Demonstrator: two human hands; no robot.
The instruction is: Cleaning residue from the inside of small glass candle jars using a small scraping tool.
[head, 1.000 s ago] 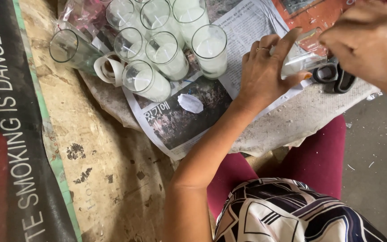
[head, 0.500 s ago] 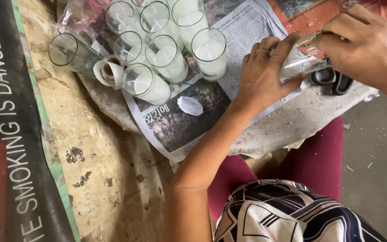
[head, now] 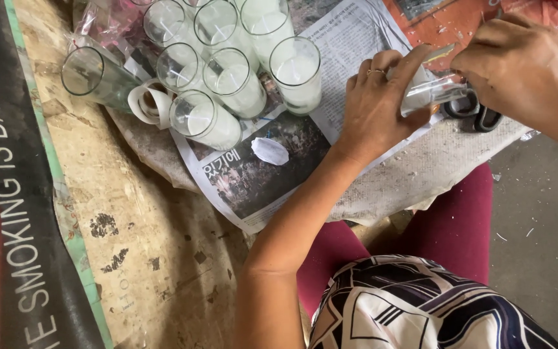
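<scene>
My left hand (head: pixel 372 106) rests on the newspaper (head: pixel 350 39) and grips a small clear glass (head: pixel 429 94) lying on its side. My right hand (head: pixel 527 71) comes in from the upper right, its fingertips pinched at the open end of that glass. What the fingers pinch is hidden. Black scissor handles (head: pixel 479 116) lie just under my right hand. To the left stand several glasses filled with white wax (head: pixel 297 74), packed close together.
An empty glass (head: pixel 92 77) lies tipped at the far left beside a roll of white tape (head: pixel 150 103). A flat white wax piece (head: pixel 270 150) sits on the newspaper. A dark printed banner (head: pixel 8 194) covers the worn wooden board at left. My lap is below.
My right hand has come down and slightly left onto the end of the glass. My left hand keeps its grip in about the same place.
</scene>
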